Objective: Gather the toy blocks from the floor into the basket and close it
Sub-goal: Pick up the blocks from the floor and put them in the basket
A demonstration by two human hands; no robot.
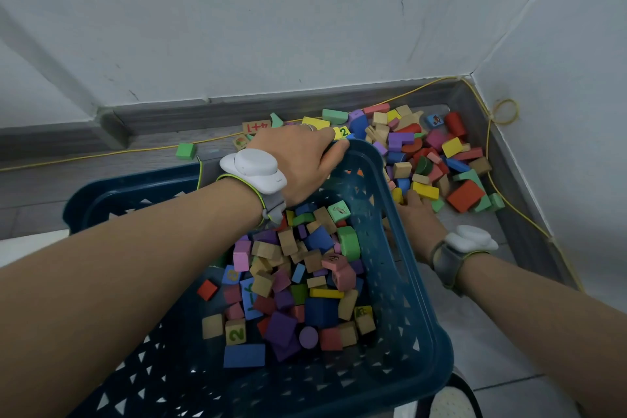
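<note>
A dark blue plastic basket [400,268] with cut-out walls stands in front of me, holding many coloured wooden blocks [305,275]. My left hand [305,159] grips the basket's far rim, fingers curled over the edge. A large pile of toy blocks [434,156] lies on the grey floor in the corner, to the right of the basket. My right hand [415,214] reaches down beside the basket's right wall to the near edge of that pile; its fingers are mostly hidden behind the basket. A green block [186,150] lies alone at the left.
White walls meet at the corner behind the pile. A yellow cable [502,112] runs along the skirting and down the right wall. The basket's dark blue lid [135,185] lies hinged open at the left. A shoe tip [451,400] shows at the bottom.
</note>
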